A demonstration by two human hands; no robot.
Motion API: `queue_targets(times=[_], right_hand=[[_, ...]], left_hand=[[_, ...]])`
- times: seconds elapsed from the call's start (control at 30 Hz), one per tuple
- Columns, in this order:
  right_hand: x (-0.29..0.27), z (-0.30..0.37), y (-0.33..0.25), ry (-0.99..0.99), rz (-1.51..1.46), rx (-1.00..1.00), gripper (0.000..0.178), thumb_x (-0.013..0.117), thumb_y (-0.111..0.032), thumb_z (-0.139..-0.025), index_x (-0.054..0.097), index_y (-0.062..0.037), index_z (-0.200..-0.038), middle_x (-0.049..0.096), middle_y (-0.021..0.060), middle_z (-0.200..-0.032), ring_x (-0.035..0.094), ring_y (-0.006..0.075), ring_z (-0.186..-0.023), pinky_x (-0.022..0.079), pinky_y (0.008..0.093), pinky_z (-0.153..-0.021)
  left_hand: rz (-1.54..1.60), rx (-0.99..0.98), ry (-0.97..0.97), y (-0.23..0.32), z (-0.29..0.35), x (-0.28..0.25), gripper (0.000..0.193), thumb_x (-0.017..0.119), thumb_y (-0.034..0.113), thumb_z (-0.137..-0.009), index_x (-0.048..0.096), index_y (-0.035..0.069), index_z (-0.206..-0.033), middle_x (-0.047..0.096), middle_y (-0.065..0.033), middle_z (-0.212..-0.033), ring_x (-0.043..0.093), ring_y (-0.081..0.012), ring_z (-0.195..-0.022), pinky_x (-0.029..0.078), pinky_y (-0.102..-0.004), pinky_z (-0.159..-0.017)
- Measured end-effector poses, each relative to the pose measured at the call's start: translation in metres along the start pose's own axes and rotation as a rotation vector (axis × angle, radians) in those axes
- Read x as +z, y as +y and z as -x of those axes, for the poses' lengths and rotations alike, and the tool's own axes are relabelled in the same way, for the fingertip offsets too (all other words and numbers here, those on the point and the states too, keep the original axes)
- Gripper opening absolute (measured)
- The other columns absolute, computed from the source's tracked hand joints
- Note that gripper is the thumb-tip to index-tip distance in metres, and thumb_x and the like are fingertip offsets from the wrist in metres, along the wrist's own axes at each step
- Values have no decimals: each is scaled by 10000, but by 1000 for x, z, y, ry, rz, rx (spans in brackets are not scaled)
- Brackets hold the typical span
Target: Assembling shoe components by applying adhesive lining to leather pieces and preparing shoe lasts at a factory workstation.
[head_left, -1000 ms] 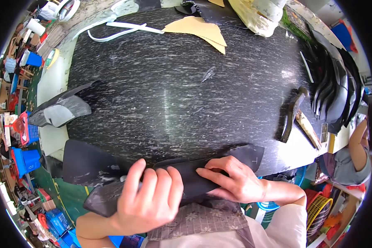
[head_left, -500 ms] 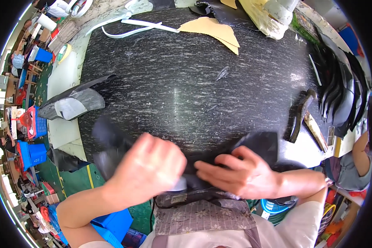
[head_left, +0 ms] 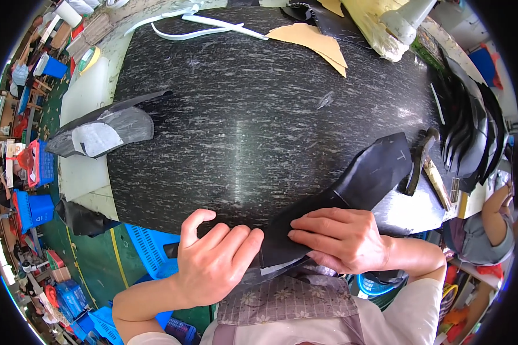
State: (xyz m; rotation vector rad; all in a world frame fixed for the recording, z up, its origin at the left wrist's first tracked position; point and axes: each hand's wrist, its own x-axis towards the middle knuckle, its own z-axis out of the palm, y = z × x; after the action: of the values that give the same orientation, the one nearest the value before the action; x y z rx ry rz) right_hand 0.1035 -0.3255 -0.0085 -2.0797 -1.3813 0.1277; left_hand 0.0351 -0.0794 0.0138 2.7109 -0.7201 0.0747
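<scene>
My right hand [head_left: 351,240] pinches the black sheet [head_left: 376,172], fingers together on top; the sheet slants across the table's [head_left: 213,126] near edge, its far end just beside the hammer [head_left: 422,162]; my left hand [head_left: 216,261] curls at the sheet's left end, forefinger raised, and I cannot tell whether it grips anything. Ahead, a broad stretch of tabletop separates the hammer from the grey piece [head_left: 133,124] overhanging the left edge.

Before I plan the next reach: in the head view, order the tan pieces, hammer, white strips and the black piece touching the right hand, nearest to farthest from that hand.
1. Black piece: touching the right hand.
2. Hammer: on the right of the table.
3. Tan pieces: toward the far edge.
4. White strips: far edge, farther left.
</scene>
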Motion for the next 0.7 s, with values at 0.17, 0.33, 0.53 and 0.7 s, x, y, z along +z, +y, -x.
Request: queue_targets(times=[0.17, 0.33, 0.53, 0.7], right_hand=[[4, -4, -15, -61, 290, -116, 337, 676, -193, -718, 694, -26, -1010, 635, 50, -1088, 606, 154, -926, 516, 283, -722], [12, -17, -33, -192, 588, -151, 248, 596, -194, -703, 661, -43, -889, 612, 134, -1059, 587, 183, -832, 473, 228, -639], [20, -16, -19, -117, 319, -130, 187, 595, -185, -650, 593, -57, -786, 616, 144, -1089, 630, 213, -870, 515, 229, -680], [22, -17, -21, -80, 382, -270, 148, 614, -163, -651, 596, -51, -746, 650, 143, -1070, 640, 201, -942, 545, 260, -793]], left_hand=[[-348, 326, 3, -1, 22, 18, 302, 598, 175, -759, 692, 87, -1032, 632, -69, -968, 565, -178, -758, 454, -430, -856], [-370, 289, -4, -9, 30, 15, 397, 508, 197, -824, 670, 70, -1163, 610, -84, -965, 551, -212, -839, 483, -391, -847], [152, -77, 226, -18, 31, 32, 332, 618, 122, -671, 721, 136, -986, 646, 31, -910, 562, -127, -729, 275, -477, -959], [-157, 140, 283, -22, 37, 32, 265, 619, 131, -727, 724, 138, -970, 684, 5, -978, 587, -143, -777, 357, -419, -879]])
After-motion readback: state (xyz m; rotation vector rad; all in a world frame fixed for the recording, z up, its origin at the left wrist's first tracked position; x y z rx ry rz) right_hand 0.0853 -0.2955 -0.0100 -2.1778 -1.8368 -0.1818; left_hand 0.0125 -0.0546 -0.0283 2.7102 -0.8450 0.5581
